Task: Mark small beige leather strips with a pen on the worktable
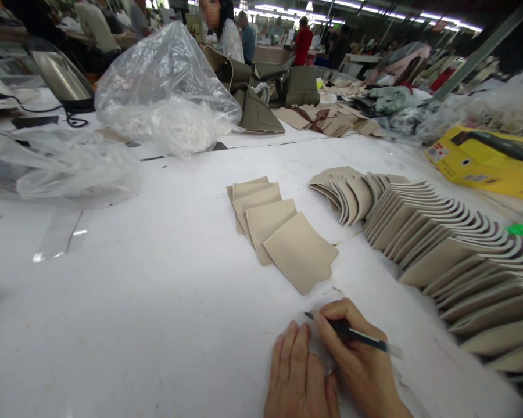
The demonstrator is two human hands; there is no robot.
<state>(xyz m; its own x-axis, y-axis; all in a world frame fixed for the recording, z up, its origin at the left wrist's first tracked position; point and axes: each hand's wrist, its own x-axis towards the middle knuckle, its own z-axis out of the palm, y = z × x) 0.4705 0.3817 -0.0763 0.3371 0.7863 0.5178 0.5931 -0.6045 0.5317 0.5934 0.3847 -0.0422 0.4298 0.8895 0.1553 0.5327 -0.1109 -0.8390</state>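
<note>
My right hand [364,371] is closed around a dark pen [353,333], whose tip points left and down at the white table. My left hand [294,371] lies flat beside it, fingers stretched forward and pressed down. Something thin and clear seems to lie between and under the two hands, mostly hidden. Just beyond the pen tip, a beige leather-like piece [303,252] with one notched edge lies at the front of a short overlapping row of similar pieces [270,220].
A long fanned row of curved beige pieces [453,244] runs along the right. Behind it sits a yellow box [488,162]. Clear plastic bags [165,87] and a metal kettle [61,72] stand at the back left. Olive pieces [261,110] lie behind. Several people work in the background.
</note>
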